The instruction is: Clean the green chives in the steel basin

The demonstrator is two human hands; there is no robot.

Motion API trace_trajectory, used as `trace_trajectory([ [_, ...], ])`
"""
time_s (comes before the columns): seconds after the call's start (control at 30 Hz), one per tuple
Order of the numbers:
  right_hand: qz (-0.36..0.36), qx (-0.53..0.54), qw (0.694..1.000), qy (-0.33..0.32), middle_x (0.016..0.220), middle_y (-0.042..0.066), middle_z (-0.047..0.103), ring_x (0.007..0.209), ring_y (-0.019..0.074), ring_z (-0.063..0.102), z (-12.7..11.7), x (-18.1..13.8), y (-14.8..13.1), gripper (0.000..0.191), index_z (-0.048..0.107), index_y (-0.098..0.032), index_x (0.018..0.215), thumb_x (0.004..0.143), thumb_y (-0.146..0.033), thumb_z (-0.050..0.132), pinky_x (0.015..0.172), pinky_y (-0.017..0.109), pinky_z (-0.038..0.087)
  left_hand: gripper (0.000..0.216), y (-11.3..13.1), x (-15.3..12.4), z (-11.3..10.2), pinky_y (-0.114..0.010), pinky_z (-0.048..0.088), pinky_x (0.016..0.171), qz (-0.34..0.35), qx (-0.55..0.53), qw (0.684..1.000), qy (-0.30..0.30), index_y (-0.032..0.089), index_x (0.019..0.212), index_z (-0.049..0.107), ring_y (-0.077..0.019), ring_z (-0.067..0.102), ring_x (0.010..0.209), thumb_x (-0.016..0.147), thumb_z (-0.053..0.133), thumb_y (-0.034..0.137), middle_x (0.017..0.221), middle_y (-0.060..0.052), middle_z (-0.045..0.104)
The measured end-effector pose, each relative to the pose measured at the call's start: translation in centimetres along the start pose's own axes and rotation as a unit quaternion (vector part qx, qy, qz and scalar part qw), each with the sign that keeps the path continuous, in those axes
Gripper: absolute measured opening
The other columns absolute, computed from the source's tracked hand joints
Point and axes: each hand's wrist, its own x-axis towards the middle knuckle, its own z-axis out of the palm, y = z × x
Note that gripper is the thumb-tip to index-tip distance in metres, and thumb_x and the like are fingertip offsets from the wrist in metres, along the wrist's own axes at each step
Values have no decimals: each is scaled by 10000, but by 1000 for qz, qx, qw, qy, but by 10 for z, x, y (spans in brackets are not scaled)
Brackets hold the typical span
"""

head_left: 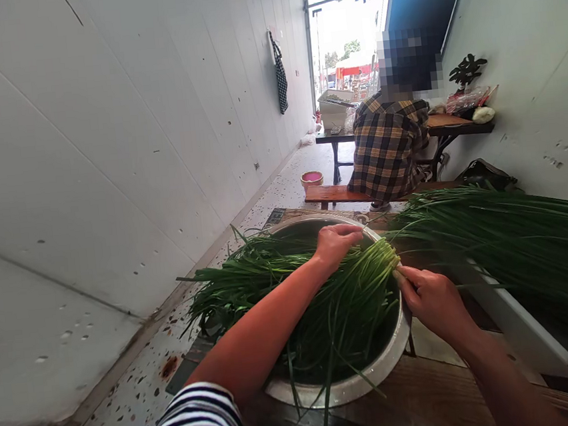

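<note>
A wide metal basin (380,379) holds a heap of long green garlic chives (343,308), with leaves hanging over its left and front rim. The pale stem ends (384,254) are gathered at the right rim. My right hand (433,299) is closed at that rim, thumb and fingers pinching chives at the stem ends. Above the heap, my left hand (337,245) reaches across the basin with its fingertips pinched together. A thin strand seems to run from those fingertips, but what they grip is too small to make out.
A large pile of chives (512,238) lies at right, over a pale-edged container (515,314). Ahead, a person in a plaid shirt (388,143) sits on a wooden bench (330,194) at a table (474,128). A pink bucket (311,179) stands near the left wall.
</note>
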Motion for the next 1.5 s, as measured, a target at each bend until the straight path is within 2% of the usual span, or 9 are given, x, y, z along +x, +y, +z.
trace_trajectory([
  [0.23, -1, -7, 1000, 5, 600, 34, 645, 550, 155, 546, 1, 0, 0, 408, 668, -208, 745, 916, -375, 337, 549, 248, 321, 237, -2, 1, -1, -232, 454, 643, 6, -6, 1000, -8, 103, 803, 732, -110, 590, 642, 593, 716, 212, 718, -64, 700],
  [0.93, 1, 9, 1000, 9, 600, 29, 650, 555, 157, 552, 2, 0, 1, 387, 683, -204, 785, 911, -376, 360, 547, 248, 333, 193, -4, 3, -1, -256, 480, 721, 27, -5, 999, -16, 128, 767, 742, -121, 607, 676, 586, 726, 194, 709, -49, 701],
  [1.1, -8, 2, 1000, 17, 607, 34, 653, 549, 155, 542, 1, -1, 0, 396, 675, -196, 760, 914, -372, 356, 555, 252, 329, 219, -4, 3, -1, -271, 490, 722, 12, 1, 1000, 5, 116, 799, 737, -134, 622, 680, 598, 716, 199, 721, -62, 706],
  [1.37, -13, -5, 1000, 14, 612, 35, 656, 560, 158, 543, 1, -1, 0, 395, 684, -192, 792, 920, -362, 351, 562, 251, 323, 223, -4, 2, 0, -273, 484, 769, 18, -13, 1000, -10, 123, 777, 739, -138, 626, 726, 579, 734, 225, 784, -66, 716],
  [1.5, -15, 7, 1000, 21, 611, 31, 656, 549, 152, 528, 2, -1, 1, 395, 679, -197, 773, 919, -370, 355, 554, 248, 312, 215, -4, 2, 0, -278, 485, 742, 15, -12, 1000, 4, 121, 744, 735, -140, 618, 698, 563, 739, 238, 749, -64, 708],
])
